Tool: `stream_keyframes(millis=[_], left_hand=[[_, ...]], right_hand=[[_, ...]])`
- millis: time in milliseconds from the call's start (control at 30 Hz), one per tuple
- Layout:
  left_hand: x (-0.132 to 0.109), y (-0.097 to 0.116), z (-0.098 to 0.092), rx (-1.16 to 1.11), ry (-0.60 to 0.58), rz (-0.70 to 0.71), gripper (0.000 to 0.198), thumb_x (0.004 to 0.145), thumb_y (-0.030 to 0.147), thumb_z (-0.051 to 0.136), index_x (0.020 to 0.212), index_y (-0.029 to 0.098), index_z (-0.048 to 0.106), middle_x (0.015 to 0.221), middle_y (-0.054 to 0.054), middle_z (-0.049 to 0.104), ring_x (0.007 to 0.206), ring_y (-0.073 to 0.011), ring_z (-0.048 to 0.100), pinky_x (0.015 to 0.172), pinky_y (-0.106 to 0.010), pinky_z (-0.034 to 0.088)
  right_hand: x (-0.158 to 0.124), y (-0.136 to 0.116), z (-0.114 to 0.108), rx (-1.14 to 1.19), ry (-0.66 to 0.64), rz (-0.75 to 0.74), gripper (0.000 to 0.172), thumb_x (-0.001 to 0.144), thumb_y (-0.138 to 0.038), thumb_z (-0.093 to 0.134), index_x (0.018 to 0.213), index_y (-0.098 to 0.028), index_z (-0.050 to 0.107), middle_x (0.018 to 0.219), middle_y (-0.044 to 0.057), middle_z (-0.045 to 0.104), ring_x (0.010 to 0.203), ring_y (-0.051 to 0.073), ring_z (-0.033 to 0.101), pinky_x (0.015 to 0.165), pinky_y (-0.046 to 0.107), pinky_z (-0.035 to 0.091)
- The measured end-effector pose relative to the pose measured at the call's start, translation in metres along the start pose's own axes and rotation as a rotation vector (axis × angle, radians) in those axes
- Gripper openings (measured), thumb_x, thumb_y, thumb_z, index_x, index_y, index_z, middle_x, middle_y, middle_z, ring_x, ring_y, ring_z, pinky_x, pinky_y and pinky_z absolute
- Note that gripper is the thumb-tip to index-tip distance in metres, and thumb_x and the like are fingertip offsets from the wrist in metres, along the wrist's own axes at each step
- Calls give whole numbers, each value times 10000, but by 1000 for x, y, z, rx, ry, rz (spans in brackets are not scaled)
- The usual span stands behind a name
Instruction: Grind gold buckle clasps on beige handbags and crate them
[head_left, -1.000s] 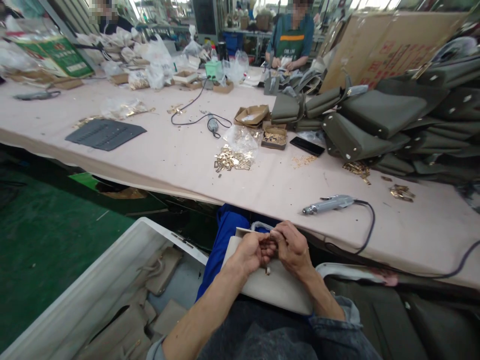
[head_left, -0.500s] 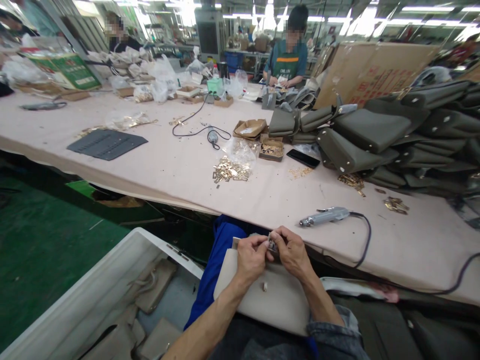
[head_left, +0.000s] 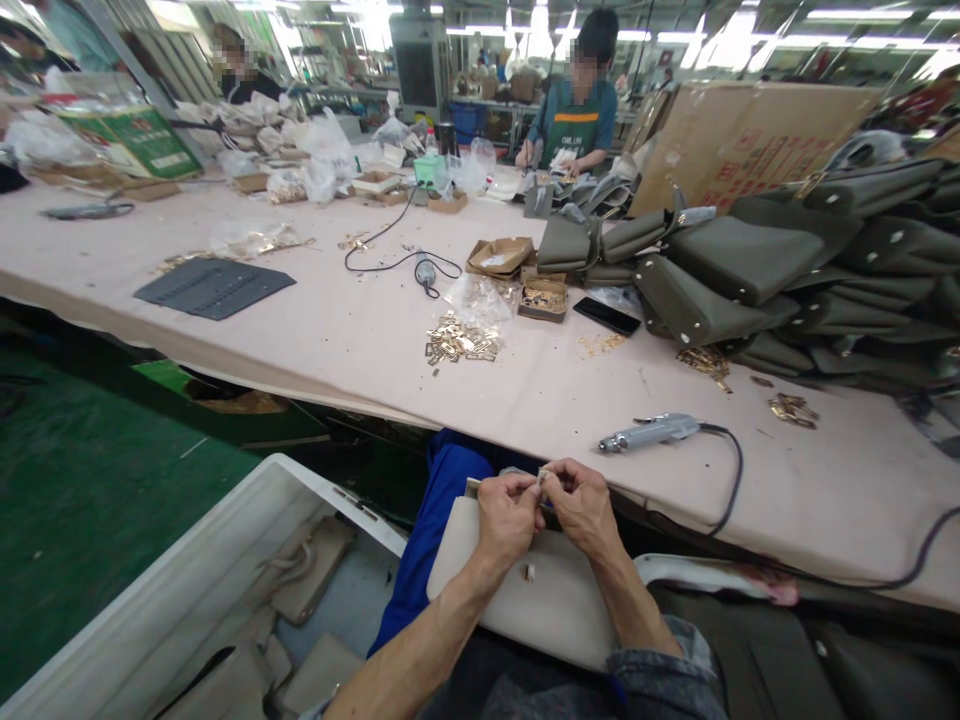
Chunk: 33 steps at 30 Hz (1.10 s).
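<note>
A beige bag (head_left: pixel 559 600) lies across my lap, with a small metal fitting (head_left: pixel 529 573) on its face. Over the bag's far edge, my left hand (head_left: pixel 508 515) and my right hand (head_left: pixel 579 505) meet, fingertips pinched together. Between them is a tiny piece at the bag's edge, too small and covered to name. Both hands are closed. On the table beyond my right hand lies a grey electric screwdriver (head_left: pixel 651 433), its cable trailing right.
Gold metal fittings (head_left: pixel 459 340) are heaped on the table (head_left: pixel 360 350), near a small box (head_left: pixel 543 299) of parts and a phone (head_left: pixel 607 316). Dark green bags (head_left: pixel 750 260) pile up at right. A white bin (head_left: pixel 300 490) with beige bags stands at left. A co-worker (head_left: pixel 577 110) sits opposite.
My right hand has shifted slightly, its thumb and fingers now bent closer over the left fingertips. The co-worker's hands have moved apart. The bag stays in place.
</note>
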<state>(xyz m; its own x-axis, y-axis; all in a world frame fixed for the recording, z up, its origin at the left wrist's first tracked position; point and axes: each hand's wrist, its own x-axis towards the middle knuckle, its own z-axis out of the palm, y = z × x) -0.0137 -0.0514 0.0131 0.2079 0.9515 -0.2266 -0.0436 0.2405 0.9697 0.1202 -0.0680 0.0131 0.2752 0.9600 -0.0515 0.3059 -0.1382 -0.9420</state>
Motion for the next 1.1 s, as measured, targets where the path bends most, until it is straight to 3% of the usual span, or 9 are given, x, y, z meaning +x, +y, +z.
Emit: stream_keyframes(millis=[200,467,633,733,833,1100], left_hand=[[2,-2,-2,15,13,-3,250,821,342,715,810,103,786,423,-15,589,337,-121,490,376,-215,368],[0,1,-2,51,-19,16,217,833,282,668,738,119,776,411,-1,557,332,-118,476,362,-212,352],[2,-1,-4,33,3,-16,207,831,289,693,825,104,784,450,-16,605,352,-124,525,389,-209,413],[2,-1,-4,7,-101,-34,256,868,297,646,980,113,783,640,-70,720,495,-169,668,450,-226,513],[3,0,-4,-22,-168,-22,237,873,288,638,952,116,781,731,-93,747,571,-184,713,506,-240,563],[-2,0,-4,-141,-73,-85,260,775,245,752,958,60,764,634,-90,726,483,-167,681,468,-228,559]], right_hand=[[1,5,-7,109,-120,43,334,873,-491,661,897,-160,697,765,54,697,666,186,638,605,273,504],[0,0,2,11,0,28,329,845,-486,673,730,-178,654,615,16,623,532,145,526,507,253,414],[1,3,0,145,-39,89,359,811,-527,722,780,-171,702,591,8,617,496,133,492,486,250,394],[4,6,-4,182,-31,90,377,789,-542,750,781,-167,707,583,1,601,495,125,479,478,243,383],[5,7,-6,195,-43,87,396,781,-550,765,785,-158,712,582,2,596,497,119,480,473,236,382],[3,6,-6,309,-106,141,405,778,-537,789,826,-140,726,553,0,579,480,106,479,472,224,404]])
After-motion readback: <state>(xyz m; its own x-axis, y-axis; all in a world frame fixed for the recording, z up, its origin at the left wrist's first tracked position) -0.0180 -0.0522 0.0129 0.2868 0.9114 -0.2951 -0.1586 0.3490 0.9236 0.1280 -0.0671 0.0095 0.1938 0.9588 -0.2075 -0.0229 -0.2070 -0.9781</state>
